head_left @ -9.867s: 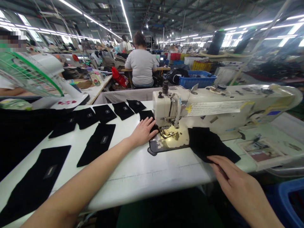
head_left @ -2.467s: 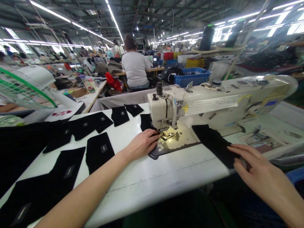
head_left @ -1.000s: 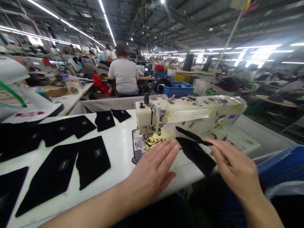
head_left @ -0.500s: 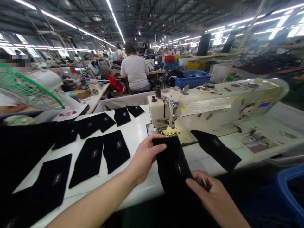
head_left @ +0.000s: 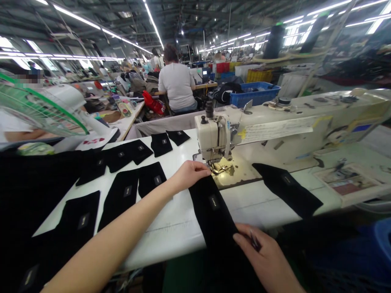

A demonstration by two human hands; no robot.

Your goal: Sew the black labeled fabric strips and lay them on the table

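A black fabric piece (head_left: 207, 219) with a small label (head_left: 214, 202) runs from the sewing machine (head_left: 214, 138) down over the table's front edge. My left hand (head_left: 192, 175) is closed on its top end, fingertips right beside the presser foot (head_left: 220, 169). Lower down, my right hand (head_left: 259, 248) pinches the right edge of the same piece between thumb and fingers. A small dark metal tool (head_left: 254, 240) is tucked in that hand; its kind is unclear. The fabric's lower part fades into the dark below the table.
Several labelled black pieces (head_left: 119, 195) lie across the white table (head_left: 171, 228) at left. Another black piece (head_left: 287, 189) lies right of the needle area. A green fan (head_left: 45, 106) stands at far left, a blue basket (head_left: 383, 240) at lower right. A person (head_left: 177, 81) sits ahead.
My left hand has moved slightly up and left, bringing the fabric's top end beside the presser foot. The piece now slants more, and my right hand has shifted slightly left and down with it.
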